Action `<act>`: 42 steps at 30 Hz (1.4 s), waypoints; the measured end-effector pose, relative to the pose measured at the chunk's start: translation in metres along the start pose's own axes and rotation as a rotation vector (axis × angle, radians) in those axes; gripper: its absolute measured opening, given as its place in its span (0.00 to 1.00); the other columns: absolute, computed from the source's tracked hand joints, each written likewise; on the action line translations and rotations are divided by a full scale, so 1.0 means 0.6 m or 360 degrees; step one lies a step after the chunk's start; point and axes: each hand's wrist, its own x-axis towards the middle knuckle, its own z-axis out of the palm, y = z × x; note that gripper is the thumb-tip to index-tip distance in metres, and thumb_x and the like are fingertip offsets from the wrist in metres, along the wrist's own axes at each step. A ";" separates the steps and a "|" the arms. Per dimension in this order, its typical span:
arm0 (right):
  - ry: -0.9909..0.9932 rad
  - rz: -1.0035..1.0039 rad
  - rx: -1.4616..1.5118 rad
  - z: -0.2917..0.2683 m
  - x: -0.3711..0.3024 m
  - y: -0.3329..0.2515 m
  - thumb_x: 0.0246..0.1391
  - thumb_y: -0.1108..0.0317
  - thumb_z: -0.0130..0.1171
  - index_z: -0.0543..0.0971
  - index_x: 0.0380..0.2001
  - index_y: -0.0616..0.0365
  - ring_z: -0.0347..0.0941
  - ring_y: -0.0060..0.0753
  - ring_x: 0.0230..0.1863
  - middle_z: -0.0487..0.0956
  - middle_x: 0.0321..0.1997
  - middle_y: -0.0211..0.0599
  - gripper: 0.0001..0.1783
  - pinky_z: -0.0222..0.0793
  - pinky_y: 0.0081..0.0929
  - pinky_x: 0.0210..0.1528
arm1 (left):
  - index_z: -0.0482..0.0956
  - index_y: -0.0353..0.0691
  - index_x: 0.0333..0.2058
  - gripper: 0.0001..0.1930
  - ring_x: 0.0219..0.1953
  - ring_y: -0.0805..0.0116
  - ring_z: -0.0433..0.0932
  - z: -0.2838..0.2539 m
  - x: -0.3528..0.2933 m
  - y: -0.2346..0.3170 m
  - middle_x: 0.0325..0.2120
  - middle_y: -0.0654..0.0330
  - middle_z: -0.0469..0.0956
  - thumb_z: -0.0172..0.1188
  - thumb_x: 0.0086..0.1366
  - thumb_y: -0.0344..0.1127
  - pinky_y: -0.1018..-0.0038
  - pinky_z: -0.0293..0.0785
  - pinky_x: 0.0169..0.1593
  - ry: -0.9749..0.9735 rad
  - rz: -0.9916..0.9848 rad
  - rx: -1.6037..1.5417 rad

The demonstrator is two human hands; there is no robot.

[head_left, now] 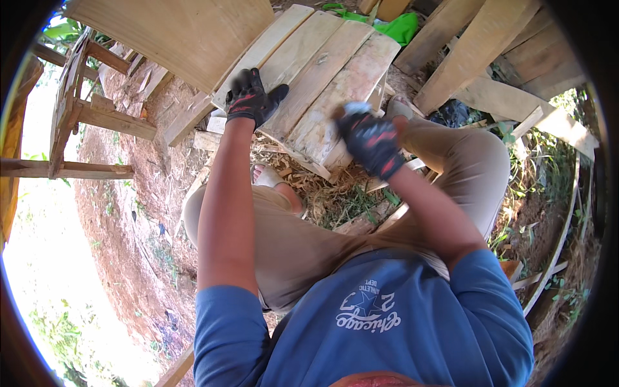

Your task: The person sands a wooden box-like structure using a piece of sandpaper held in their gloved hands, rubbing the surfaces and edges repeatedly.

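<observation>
In front of me stands a low slatted wooden top (pixel 322 63), made of several pale planks with rough, stained faces. My left hand (pixel 250 102), in a black glove with red marks, rests on its left near part, thumb spread and fingers stretched out. Over the near right corner is my right hand (pixel 373 138), gloved the same way and smeared by motion. Its fingers are closed round a small whitish object (pixel 356 108) with a brown edge, whose kind I cannot make out. Whether that object touches the planks is unclear.
A broad wooden panel (pixel 174 35) leans at the far left of the slatted top. Thick timbers (pixel 477 48) stand at the far right, near a bright green bag (pixel 398 27). A wooden frame (pixel 97 119) is at left. Wood shavings (pixel 322 191) litter the ground between my feet.
</observation>
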 end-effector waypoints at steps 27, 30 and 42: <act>0.0089 0.0415 0.0791 -0.056 0.234 0.267 0.75 0.52 0.41 0.84 0.31 0.61 0.83 0.63 0.34 0.84 0.31 0.57 0.30 0.76 0.57 0.41 | 0.50 0.45 0.79 0.54 0.80 0.47 0.49 -0.061 -0.059 0.145 0.79 0.46 0.50 0.58 0.67 0.73 0.57 0.50 0.80 -0.0148 0.0838 0.0000; 0.0158 0.0315 0.0564 -0.042 0.227 0.290 0.74 0.56 0.42 0.83 0.35 0.62 0.83 0.61 0.33 0.84 0.29 0.55 0.25 0.76 0.57 0.39 | 0.46 0.41 0.79 0.60 0.81 0.47 0.47 -0.082 -0.109 0.163 0.79 0.43 0.48 0.61 0.63 0.75 0.55 0.50 0.80 -0.0301 0.1024 0.0257; 0.0455 -0.0114 -0.0072 -0.001 0.164 0.310 0.66 0.60 0.57 0.81 0.56 0.52 0.82 0.48 0.32 0.83 0.37 0.40 0.18 0.79 0.45 0.36 | 0.69 0.40 0.70 0.35 0.67 0.42 0.72 -0.085 -0.064 0.116 0.66 0.43 0.73 0.56 0.75 0.58 0.54 0.70 0.69 0.0449 0.0505 -0.0069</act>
